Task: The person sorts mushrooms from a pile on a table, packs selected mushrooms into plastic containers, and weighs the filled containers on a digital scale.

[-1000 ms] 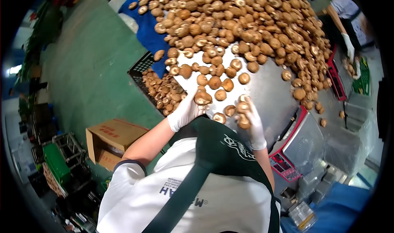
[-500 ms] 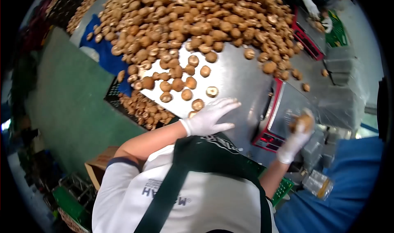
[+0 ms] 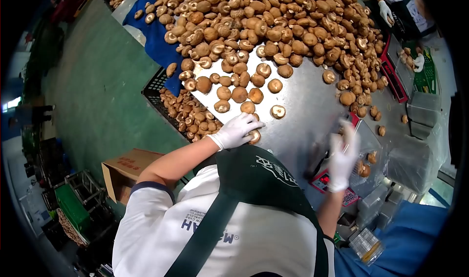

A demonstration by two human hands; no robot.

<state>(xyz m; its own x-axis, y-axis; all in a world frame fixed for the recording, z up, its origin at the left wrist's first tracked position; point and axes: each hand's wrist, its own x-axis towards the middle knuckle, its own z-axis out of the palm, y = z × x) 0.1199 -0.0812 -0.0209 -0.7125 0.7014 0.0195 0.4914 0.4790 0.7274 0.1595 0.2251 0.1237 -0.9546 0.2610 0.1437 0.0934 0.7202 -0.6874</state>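
My left hand (image 3: 238, 131), in a white glove, is at the near edge of the metal table with its fingers curled over a brown mushroom (image 3: 254, 137). Several loose mushrooms (image 3: 239, 95) lie just beyond it. My right hand (image 3: 343, 155), gloved too, hovers by the left side of a red weighing scale (image 3: 321, 180). Motion smears its fingers, and I cannot make out anything in them. On the scale's right side, mushrooms (image 3: 363, 169) lie in what looks like a clear plastic tray.
A large mushroom heap (image 3: 273, 23) covers the far table. A black crate (image 3: 155, 87) of mushrooms stands below its left edge. Clear plastic trays (image 3: 410, 155) are stacked at right. Beyond a second red scale (image 3: 392, 76), a co-worker's gloved hand (image 3: 386, 13) shows. A cardboard box (image 3: 129, 167) sits lower left.
My right hand has left the mushrooms on the scale and moved left. My left hand has shifted left, from spread flat to curled over a mushroom. The camera view has shifted.
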